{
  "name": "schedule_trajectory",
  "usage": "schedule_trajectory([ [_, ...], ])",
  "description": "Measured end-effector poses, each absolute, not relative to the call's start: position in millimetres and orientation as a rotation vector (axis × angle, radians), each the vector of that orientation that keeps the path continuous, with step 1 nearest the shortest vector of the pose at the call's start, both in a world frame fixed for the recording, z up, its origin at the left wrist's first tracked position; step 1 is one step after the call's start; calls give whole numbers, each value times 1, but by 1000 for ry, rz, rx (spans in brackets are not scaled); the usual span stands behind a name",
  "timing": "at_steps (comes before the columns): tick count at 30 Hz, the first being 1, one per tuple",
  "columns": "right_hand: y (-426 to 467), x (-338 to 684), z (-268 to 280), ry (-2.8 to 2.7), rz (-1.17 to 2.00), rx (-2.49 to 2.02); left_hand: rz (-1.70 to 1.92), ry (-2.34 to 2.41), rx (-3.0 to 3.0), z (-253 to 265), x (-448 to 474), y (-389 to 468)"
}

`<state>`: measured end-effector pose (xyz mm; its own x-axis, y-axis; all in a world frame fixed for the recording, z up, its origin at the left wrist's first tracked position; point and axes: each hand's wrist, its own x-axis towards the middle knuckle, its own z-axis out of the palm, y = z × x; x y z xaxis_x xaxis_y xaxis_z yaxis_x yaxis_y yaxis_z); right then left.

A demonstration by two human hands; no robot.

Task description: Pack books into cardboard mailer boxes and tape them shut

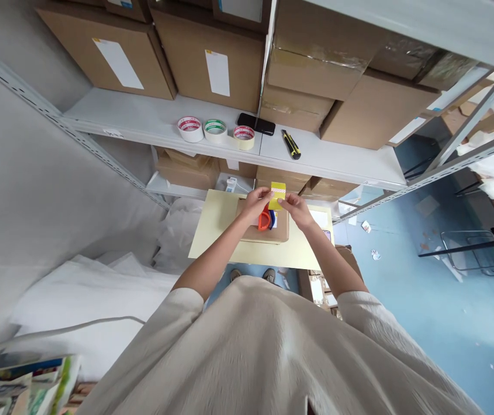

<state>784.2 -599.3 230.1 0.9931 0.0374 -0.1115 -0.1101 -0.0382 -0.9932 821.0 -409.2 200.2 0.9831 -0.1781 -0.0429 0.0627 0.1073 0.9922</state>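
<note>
Between my left hand [257, 203] and my right hand [296, 208] is a small flat yellow packet [278, 195] with a pale patterned band across it. The fingers of both hands pinch it from either side. Just below it an orange ring-shaped tool, perhaps a tape dispenser [264, 220], with a dark blue part lies on a cardboard box [251, 231]. That box rests on a pale yellow tabletop [216, 230]. The print on the packet is too small to read.
On the shelf [337, 155] ahead are several tape rolls [190, 128], a black phone [256, 123] and a yellow-black box cutter [290, 144]. Large cardboard boxes [216, 52] stand behind. A carton [316, 282] is on the floor at right; white sheeting [78, 294] lies left.
</note>
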Motion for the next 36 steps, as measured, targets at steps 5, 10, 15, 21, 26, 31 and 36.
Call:
schedule_trajectory([
  [5,-599,785,229,109,-2,-1635,-171,-135,1451,193,821,-411],
  [10,-611,794,239,27,-31,-1649,43,-179,1654,201,819,-405],
  [15,-628,798,255,-66,76,-1790,67,-473,1819,219,829,-391],
  [21,-639,801,253,-139,83,-1842,-115,-581,1877,222,836,-391],
  [26,-647,802,245,-164,-34,-1881,-95,-619,2076,229,831,-398],
  [31,-654,801,245,-305,-236,-2038,-81,-623,2230,237,830,-406],
  [36,-658,805,242,-339,-325,-2160,-47,-668,2300,238,830,-412],
])
